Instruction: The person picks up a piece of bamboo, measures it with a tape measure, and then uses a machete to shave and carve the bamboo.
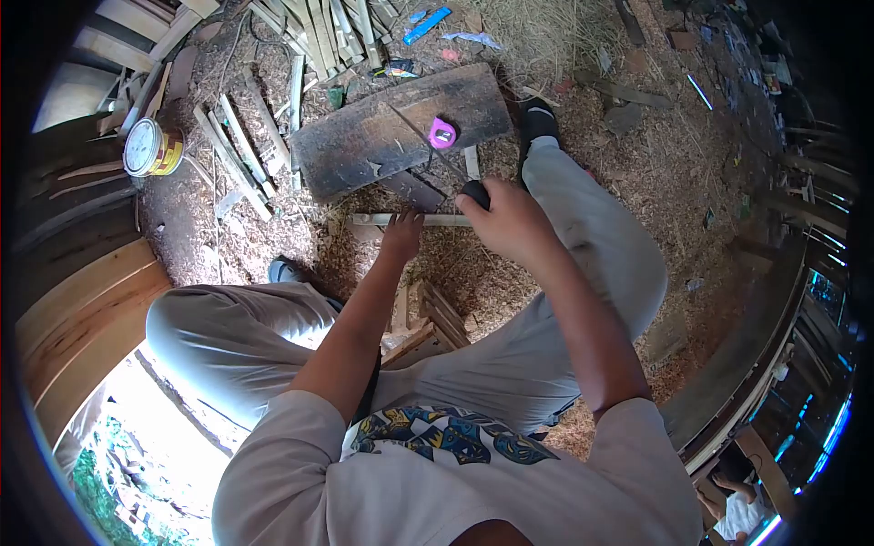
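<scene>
My right hand [510, 218] is closed around the black handle of a long, thin-bladed tool [421, 136]. Its narrow dark blade slants up and left across a thick log [332, 155]. A light wooden strip [446, 220] lies crosswise below the log, and the fingers of my left hand [402, 235] are bent over it left of its middle. The strip's right end meets my right hand in this view. On the log, close beside the blade, rests a pink tape measure [442, 134].
Cut wooden sticks [241, 141] lie left of the log, with more piled behind it. A lidded bucket [153, 148] stands at the far left. Wood pieces [428, 323] lie between my legs. Shavings cover the ground. Another person [739, 511] appears at the lower right.
</scene>
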### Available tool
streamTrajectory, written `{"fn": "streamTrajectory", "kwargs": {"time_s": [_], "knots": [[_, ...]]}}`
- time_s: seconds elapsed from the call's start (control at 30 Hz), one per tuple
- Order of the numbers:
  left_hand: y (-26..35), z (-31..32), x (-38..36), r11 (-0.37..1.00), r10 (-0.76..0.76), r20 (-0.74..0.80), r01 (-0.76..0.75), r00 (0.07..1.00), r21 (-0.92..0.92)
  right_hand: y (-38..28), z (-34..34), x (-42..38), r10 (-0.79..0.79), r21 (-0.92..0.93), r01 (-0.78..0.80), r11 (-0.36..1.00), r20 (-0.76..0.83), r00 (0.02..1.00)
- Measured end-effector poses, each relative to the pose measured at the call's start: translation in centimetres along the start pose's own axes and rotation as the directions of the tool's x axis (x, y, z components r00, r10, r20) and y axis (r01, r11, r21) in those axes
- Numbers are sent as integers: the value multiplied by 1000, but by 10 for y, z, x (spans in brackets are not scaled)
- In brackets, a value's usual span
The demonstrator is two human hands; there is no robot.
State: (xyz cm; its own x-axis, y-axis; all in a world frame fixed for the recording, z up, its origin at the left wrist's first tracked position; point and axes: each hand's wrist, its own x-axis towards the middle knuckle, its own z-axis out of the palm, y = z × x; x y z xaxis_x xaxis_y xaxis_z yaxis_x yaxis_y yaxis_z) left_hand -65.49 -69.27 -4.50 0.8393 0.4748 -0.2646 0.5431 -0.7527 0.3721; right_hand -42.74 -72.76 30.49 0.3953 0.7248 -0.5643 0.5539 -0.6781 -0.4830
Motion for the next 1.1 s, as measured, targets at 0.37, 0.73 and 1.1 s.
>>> {"fn": "streamTrajectory", "kwargs": {"time_s": [0.37,0.73,1.1], "knots": [[4,0,-4,998,-50,-14,50,999,23,-15,1,21,70,5,-70,998,52,996],[-68,-132,-6,991,-12,255,47,967,-128,-39,-35,20,-30,116,46,992,-137,990],[-67,-309,-101,938,-25,56,43,998,-343,-54,-33,30,-109,306,206,930,-306,946]]}}
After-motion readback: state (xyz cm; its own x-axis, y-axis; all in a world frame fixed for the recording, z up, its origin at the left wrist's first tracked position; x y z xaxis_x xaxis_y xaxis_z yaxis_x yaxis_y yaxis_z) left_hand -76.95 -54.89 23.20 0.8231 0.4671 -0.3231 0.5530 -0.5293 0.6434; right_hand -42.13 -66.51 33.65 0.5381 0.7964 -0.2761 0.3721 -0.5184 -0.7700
